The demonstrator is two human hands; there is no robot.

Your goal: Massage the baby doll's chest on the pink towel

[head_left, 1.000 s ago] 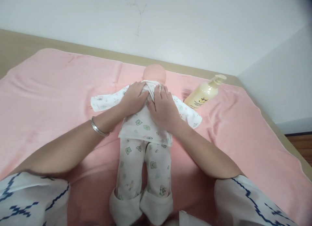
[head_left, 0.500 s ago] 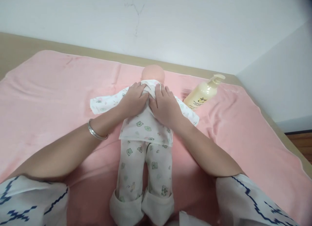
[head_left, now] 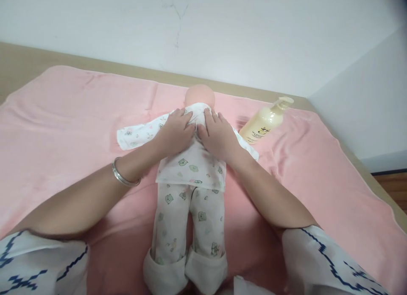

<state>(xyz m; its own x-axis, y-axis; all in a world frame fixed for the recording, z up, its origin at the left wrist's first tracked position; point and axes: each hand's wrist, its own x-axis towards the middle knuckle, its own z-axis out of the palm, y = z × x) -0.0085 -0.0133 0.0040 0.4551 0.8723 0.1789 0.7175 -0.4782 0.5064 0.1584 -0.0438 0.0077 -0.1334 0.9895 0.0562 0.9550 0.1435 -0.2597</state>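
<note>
A baby doll (head_left: 200, 95) lies face down on a pink blanket (head_left: 63, 116), head toward the wall. It wears a white printed top (head_left: 190, 165) and matching trousers (head_left: 187, 218) with rolled cuffs. My left hand (head_left: 174, 131) lies flat on the doll's upper back, left of the spine, fingers stretched toward the collar. My right hand (head_left: 219, 136) rests flat beside it on the right shoulder, fingers extended. A silver bangle (head_left: 122, 178) circles my left wrist. The two hands nearly touch at the thumbs.
A cream pump bottle (head_left: 263, 123) lies tilted on the blanket to the right of the doll. The bed's tan edge (head_left: 95, 66) runs along a white wall. Wooden floor (head_left: 392, 191) shows at the right. My patterned sleeves fill the lower corners.
Both hands have slid up the doll's back toward the neck, smoothing the bunched fabric at the collar. The doll and the bottle stay where they were.
</note>
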